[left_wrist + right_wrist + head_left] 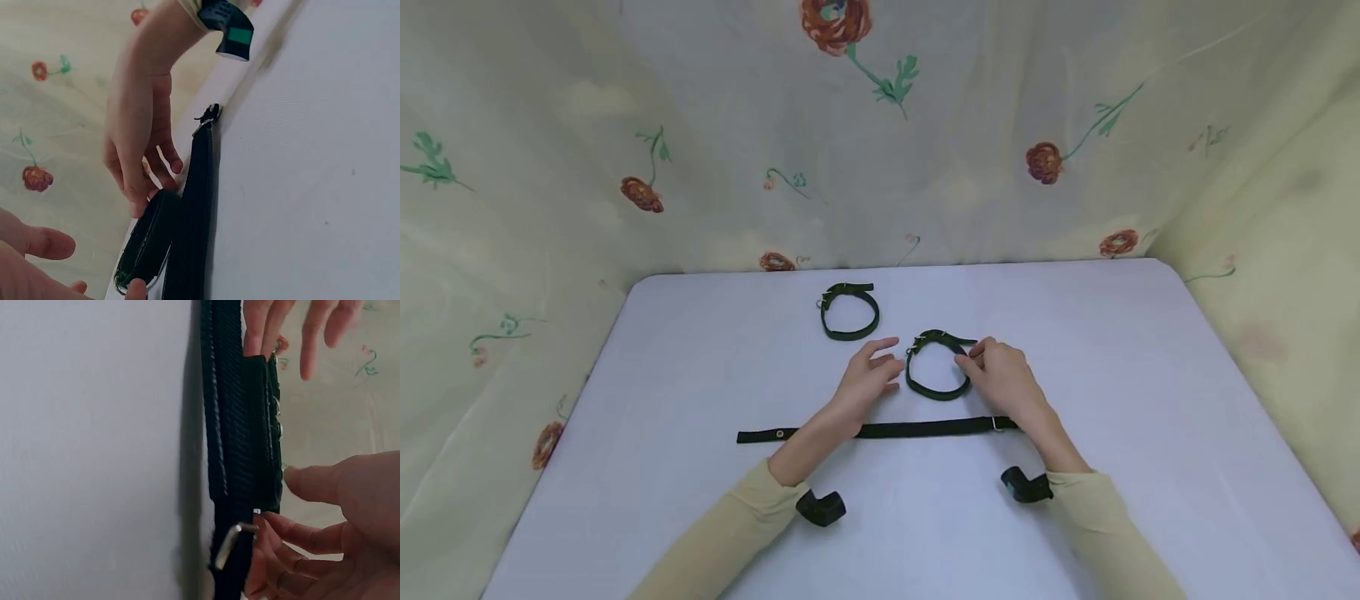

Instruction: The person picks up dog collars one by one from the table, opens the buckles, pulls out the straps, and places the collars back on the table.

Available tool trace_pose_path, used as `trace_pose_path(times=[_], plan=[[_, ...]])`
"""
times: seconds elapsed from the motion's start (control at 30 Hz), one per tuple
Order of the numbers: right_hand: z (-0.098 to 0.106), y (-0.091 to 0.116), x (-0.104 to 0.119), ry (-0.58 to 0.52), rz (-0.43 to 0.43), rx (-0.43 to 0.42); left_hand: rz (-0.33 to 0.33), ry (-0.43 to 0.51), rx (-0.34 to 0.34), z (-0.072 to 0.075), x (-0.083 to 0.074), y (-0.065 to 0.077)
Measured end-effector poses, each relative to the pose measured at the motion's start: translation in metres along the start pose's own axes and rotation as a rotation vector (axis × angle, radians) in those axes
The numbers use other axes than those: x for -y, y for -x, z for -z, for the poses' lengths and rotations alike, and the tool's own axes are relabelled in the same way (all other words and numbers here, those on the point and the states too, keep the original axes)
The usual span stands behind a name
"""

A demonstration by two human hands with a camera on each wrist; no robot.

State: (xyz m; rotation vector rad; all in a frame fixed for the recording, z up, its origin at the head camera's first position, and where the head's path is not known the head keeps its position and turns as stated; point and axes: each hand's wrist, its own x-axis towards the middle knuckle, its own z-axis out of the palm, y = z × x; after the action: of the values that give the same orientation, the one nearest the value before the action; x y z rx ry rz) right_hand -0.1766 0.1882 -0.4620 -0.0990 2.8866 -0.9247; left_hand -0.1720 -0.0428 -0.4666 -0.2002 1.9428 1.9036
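A dark buckled collar point(938, 397), closed into a loop, lies on the table between my hands. My right hand point(1006, 379) pinches its right side, with thumb and fingertips on the band. On the other side, my left hand point(861, 387) hovers beside the buckle end with fingers spread and loosely bent. In the left wrist view, a left fingertip comes close to the metal ring of the collar point(147, 237); contact is unclear. In the right wrist view, the right thumb meets the edge of the collar point(262, 437).
A second looped collar point(850, 336) lies farther back, left of centre. Nearer me, a long dark strap point(925, 428) with a metal fitting runs straight across the white table point(685, 358), passing under both forearms. Flowered cloth point(715, 125) hangs behind and at the sides.
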Motion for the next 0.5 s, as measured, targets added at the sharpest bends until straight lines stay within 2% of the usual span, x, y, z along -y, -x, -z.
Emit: trace_pose_path(times=[0.17,0.27,0.37,0.5], plan=[[-0.004,0.003,0.004,0.043,0.035,-0.038,0.033,0.045,0.03,-0.008,-0.003,-0.003],[-0.004,0.009,0.008,0.024,0.051,-0.06,0.007,0.039,0.013,-0.007,-0.003,0.0],[-0.001,0.018,0.012,-0.05,0.062,-0.074,-0.032,-0.041,-0.015,-0.004,-0.002,0.005],[0.004,0.033,0.02,-0.168,0.092,-0.081,-0.116,-0.21,-0.053,0.003,-0.002,0.016]])
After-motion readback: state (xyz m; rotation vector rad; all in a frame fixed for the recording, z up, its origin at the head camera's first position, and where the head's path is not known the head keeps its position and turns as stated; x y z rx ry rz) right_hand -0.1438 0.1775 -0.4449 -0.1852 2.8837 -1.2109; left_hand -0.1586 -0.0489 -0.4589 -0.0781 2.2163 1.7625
